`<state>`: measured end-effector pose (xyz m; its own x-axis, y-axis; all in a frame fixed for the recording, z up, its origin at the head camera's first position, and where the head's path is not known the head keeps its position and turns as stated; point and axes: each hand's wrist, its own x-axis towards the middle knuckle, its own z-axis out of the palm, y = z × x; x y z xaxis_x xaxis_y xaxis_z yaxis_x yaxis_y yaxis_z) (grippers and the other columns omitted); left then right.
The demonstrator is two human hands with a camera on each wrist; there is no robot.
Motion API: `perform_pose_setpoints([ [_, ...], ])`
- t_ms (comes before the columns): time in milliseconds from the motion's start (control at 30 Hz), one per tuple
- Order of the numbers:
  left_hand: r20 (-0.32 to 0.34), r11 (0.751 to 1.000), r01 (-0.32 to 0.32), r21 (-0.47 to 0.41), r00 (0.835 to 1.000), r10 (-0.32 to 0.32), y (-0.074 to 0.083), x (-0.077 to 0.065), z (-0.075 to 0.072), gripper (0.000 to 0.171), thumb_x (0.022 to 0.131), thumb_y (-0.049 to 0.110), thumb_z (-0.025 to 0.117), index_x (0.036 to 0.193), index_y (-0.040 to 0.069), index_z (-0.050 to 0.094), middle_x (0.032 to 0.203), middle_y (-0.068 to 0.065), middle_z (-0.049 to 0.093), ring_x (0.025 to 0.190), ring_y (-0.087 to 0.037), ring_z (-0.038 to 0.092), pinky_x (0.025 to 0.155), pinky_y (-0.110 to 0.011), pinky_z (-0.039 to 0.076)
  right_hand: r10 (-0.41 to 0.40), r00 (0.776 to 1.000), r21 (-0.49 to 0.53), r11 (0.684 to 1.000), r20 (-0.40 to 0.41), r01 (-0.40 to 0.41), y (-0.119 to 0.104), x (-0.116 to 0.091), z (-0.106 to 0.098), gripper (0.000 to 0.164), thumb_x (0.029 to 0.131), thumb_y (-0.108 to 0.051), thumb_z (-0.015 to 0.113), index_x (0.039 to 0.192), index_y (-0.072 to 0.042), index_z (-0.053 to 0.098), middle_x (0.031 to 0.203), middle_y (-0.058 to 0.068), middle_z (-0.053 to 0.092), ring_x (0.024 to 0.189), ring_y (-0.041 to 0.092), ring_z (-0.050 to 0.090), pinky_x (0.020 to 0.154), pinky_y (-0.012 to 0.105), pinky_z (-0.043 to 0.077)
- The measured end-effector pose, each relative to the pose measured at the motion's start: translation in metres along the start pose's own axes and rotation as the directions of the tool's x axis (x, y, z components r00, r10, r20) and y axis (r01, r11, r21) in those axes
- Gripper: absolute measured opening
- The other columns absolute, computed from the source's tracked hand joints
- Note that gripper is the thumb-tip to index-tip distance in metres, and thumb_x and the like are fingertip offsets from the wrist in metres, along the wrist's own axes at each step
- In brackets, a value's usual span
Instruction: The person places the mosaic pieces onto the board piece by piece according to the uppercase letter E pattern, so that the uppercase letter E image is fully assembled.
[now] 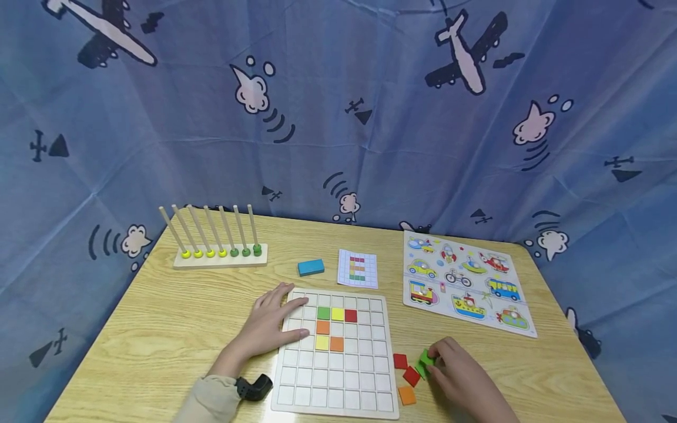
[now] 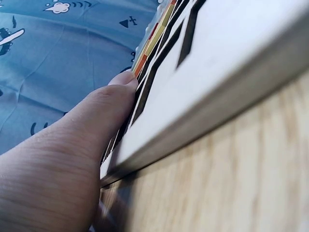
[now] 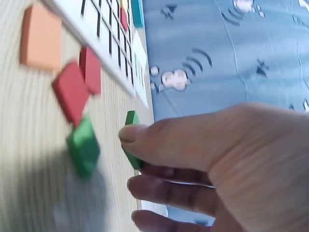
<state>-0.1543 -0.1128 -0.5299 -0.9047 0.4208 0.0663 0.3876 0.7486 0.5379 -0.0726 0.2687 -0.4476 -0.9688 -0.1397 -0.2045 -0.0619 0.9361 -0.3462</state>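
A white grid board [image 1: 338,396] lies flat on the table. Its cells hold a row of green [image 1: 324,313], yellow [image 1: 337,314] and red [image 1: 351,316] tiles, with orange and yellow tiles in the rows below. Across the board's left edge rests my left hand [image 1: 264,328], fingers spread, thumb on the surface. My right hand [image 1: 459,376] pinches a green tile [image 3: 131,118] between thumb and fingers, just above the table right of the board. Below it lies another green tile [image 3: 83,147], beside two red tiles [image 3: 71,93] and an orange tile [image 3: 41,37].
Behind the board are a blue block [image 1: 311,268] and a paper card [image 1: 357,281] with a coloured grid pattern. A peg rack [image 1: 222,262] with yellow and green beads stands back left. On the right lies a vehicle puzzle board [image 1: 444,285]. A blue curtain [image 1: 338,117] hangs behind the table.
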Motion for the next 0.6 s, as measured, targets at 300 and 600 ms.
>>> perform_pose_setpoints([
  [300,-0.004,1.0,-0.002,0.005,1.0,0.002,-0.001,0.0,0.0,0.071,0.081,0.07,0.056,0.143,0.036,0.044,0.159,-0.004,0.021,0.147,-0.026,0.012,0.113,-0.054,0.014,-0.336,0.941,0.07,0.941,0.042,0.332,-0.036,0.025,0.016,0.011,0.089,-0.016,0.068,0.095,-0.019,0.06,0.096,-0.011,0.05,0.077,0.002,0.046,0.065,0.019,0.044],
  [600,-0.031,1.0,-0.018,0.009,0.999,0.019,-0.002,0.0,0.002,0.069,0.082,0.068,0.057,0.142,0.035,0.045,0.158,-0.005,0.023,0.147,-0.028,0.015,0.113,-0.055,0.014,-0.424,0.905,0.063,0.905,0.03,0.422,-0.067,0.047,0.038,0.011,0.092,-0.025,0.065,0.102,-0.021,0.063,0.103,-0.013,0.055,0.08,0.001,0.048,0.07,0.019,0.047],
])
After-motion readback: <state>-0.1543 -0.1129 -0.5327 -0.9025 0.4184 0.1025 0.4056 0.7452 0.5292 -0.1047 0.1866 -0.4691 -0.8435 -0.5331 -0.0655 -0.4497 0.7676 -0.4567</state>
